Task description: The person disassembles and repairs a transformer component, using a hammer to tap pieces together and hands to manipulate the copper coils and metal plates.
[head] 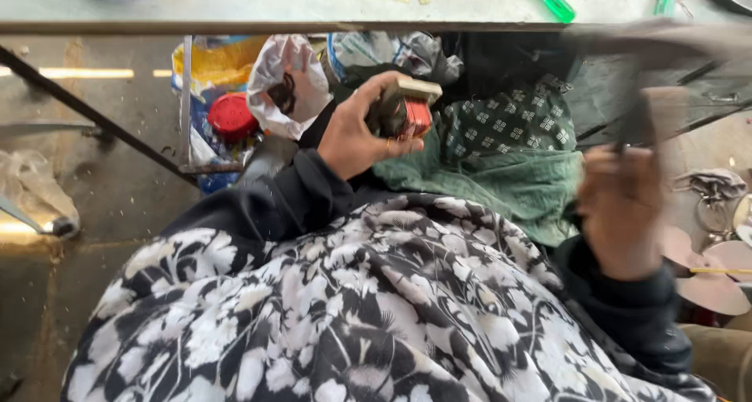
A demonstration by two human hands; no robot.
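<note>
Nearest the camera, a black cloth with white flower print (pixel 368 316) covers the person's lap and fills the lower frame from 4 to 8 o'clock. Dark sleeves emerge from it on both sides.

The left hand (pixel 356 132), just above centre toward 11 o'clock, is closed around a small wound coil (pixel 407 112) with a red body and a pale flat top plate; the fingers wrap its near side and the thumb lies along the top. The coil is held in the air over the lap, below the counter edge.

The right hand (pixel 623 206), at 3 o'clock, is motion-blurred. It appears wrapped around a dark upright handle (pixel 638 116), but whether the grip is firm cannot be told, nor what the tool is.

Beyond the hands lies a green cloth (pixel 509 175), and behind it a dark green patterned fabric (pixel 513 120). At 10 o'clock sit a red lid (pixel 231 116) and a crumpled silver bag (pixel 286 81).

Farthest, along the top edge, the counter (pixel 274 7) carries a green-handled screwdriver (pixel 552 0) at 1 o'clock.
</note>
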